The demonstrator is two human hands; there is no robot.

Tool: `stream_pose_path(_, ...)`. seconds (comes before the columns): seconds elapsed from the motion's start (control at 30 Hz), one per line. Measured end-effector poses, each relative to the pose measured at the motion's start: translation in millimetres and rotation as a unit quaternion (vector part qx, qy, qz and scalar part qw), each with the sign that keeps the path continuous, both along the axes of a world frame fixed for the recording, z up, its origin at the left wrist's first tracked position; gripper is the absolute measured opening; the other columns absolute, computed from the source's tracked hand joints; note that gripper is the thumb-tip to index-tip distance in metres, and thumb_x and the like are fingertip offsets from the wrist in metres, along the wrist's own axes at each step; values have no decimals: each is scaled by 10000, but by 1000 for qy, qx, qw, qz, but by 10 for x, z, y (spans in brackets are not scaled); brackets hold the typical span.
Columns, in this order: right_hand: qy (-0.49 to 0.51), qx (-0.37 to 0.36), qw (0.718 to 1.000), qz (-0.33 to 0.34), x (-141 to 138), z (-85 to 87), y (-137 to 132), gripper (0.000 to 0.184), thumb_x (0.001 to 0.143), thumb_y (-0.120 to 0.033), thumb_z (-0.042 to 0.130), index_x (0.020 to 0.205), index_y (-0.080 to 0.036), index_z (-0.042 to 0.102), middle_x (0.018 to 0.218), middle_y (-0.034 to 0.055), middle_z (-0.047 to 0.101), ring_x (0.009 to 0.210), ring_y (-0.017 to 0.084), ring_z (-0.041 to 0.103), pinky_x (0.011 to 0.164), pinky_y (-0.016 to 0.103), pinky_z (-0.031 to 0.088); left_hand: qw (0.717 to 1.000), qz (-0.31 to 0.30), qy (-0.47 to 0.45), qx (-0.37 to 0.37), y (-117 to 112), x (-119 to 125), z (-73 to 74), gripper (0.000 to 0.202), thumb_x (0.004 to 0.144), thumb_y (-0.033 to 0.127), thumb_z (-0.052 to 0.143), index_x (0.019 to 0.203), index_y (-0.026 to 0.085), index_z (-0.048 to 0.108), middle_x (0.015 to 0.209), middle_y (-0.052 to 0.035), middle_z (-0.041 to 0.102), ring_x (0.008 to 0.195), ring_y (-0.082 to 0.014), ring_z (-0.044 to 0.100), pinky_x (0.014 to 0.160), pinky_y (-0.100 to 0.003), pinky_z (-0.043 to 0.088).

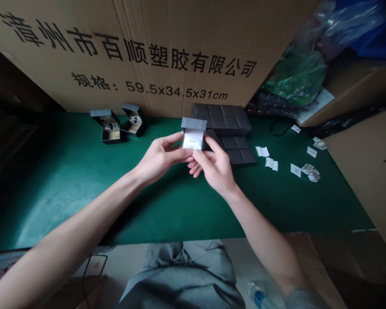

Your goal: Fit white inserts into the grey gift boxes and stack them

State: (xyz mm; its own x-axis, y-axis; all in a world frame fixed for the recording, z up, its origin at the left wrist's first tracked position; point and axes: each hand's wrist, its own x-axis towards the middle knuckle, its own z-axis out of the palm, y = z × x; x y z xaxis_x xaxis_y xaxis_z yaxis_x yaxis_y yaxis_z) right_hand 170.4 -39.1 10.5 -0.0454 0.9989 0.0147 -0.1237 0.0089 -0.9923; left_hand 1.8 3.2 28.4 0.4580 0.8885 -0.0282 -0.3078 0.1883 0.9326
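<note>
Between both hands is a small dark jewelry box [194,124] with its lid raised, showing a white lining inside. My left hand [162,154] grips its left side, with the thumb along the front edge. On the right side, my right hand [214,165] has its thumb at the front and fingers around the box. Just behind and to the right are stacked closed dark boxes [225,116]. Two more lidded boxes stand open at the back left, one box [111,134] nearer and another box [134,124] beside it.
A big printed cardboard carton [141,25] walls off the back of the green table [67,193]. Several crumpled white paper pieces [272,164] lie at the right. Plastic bags [296,77] sit at the back right, and another carton [366,154] borders the right edge.
</note>
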Motion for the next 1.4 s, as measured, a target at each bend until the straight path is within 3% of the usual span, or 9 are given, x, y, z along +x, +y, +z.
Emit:
stream_pose_path(0.27,-38,7,999,-3,-2,23,-14,948,856,-574,770,1617,-143,404,704,-12,754,551,141,669,496,270,573,999,31,13,20,51,-2,-63,295,876,440,808,957,173,712,878,-36,693,725,-136,654,636,-245,595)
stream_pose_path(0.43,-132,68,989,1,-9,-10,-62,851,894,-600,717,1596,-192,460,705,-22,751,569,133,664,548,270,586,995,89,45,26,83,20,-92,238,899,405,755,897,179,679,788,-28,661,621,-128,593,506,-227,497)
stream_pose_path(0.7,-220,177,944,-172,300,94,0,455,1018,-586,552,1340,-290,678,683,-9,698,562,156,642,591,316,567,987,126,95,25,141,-7,-118,223,894,405,744,896,191,679,793,-30,679,613,-148,592,457,-255,426)
stream_pose_path(0.8,-272,209,898,-274,760,59,3,369,1039,-510,534,1274,-272,690,792,16,736,642,168,682,639,325,585,988,121,89,24,156,-28,-136,211,919,392,740,913,190,681,829,-22,699,642,-147,597,474,-270,425)
stream_pose_path(0.9,-429,227,786,-383,1452,-62,-116,368,1037,-395,454,1230,-200,699,915,80,766,825,213,739,812,389,609,988,122,89,20,155,-39,-133,194,926,385,740,943,197,694,841,-2,710,650,-140,576,480,-275,400)
stream_pose_path(1.0,-598,150,672,-411,2149,-282,-351,416,981,-345,440,1218,-149,721,1214,180,745,1138,297,691,1020,501,545,988,119,98,17,143,-30,-108,160,918,350,732,962,201,694,833,7,710,645,-135,566,473,-264,386)
stream_pose_path(1.03,-628,118,655,-404,2331,-369,-438,442,964,-344,445,1240,-129,716,1314,204,709,1233,324,648,1080,540,505,988,118,102,16,138,-22,-98,148,916,334,724,963,198,690,825,5,707,642,-134,568,468,-258,385)
stream_pose_path(1.17,-646,2,662,-380,2679,-647,-729,473,915,-387,513,1222,-101,731,1329,229,692,1252,343,624,1110,552,482,987,112,111,18,116,17,-80,125,921,296,700,970,184,675,820,-6,693,646,-128,579,470,-240,397)
stream_pose_path(1.4,-627,48,666,-402,2586,-620,-886,455,949,-444,515,1157,-125,764,1029,187,766,964,303,722,921,457,566,986,106,123,28,118,48,-138,183,878,347,735,976,195,704,804,-12,690,631,-133,580,459,-222,393)
